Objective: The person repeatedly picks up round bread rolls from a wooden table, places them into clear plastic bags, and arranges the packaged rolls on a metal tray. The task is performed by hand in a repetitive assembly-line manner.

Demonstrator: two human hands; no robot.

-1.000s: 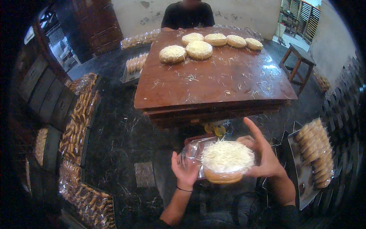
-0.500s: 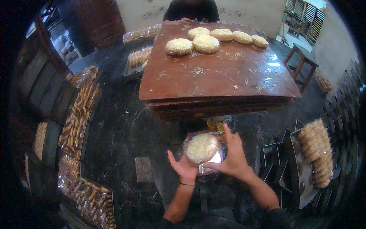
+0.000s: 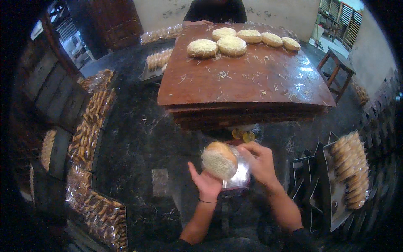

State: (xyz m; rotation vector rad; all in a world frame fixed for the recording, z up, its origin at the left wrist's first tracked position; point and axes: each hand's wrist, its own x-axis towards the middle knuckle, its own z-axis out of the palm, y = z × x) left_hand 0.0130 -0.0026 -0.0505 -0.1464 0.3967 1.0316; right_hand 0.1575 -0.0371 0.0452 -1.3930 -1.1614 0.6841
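A round bun (image 3: pixel 219 161) topped with grated cheese rests tilted on my left hand (image 3: pixel 208 185), whose thumb sticks out to the side while its other fingers are hidden under the bun. My right hand (image 3: pixel 261 161) is just right of the bun, fingers pinched at the edge of what looks like a clear plastic bag (image 3: pixel 240 175). Shiny plastic with a reddish edge lies below the bun. Beyond my hands, several cheese-topped buns (image 3: pixel 231 45) sit on a stack of reddish-brown boards (image 3: pixel 252 86) strewn with cheese shreds.
Trays of wrapped bread (image 3: pixel 90 143) line the left side. A tilted tray of packed bread (image 3: pixel 350 168) stands at right beside dark trays. Two yellow round things (image 3: pixel 243 135) lie under the boards' near edge. A wooden stool (image 3: pixel 338 71) and another person (image 3: pixel 216 11) are farther off.
The bun has tipped, so its bare brown side now shows at the top. My right hand has gone from spread fingers to a pinch. The view has shifted slightly.
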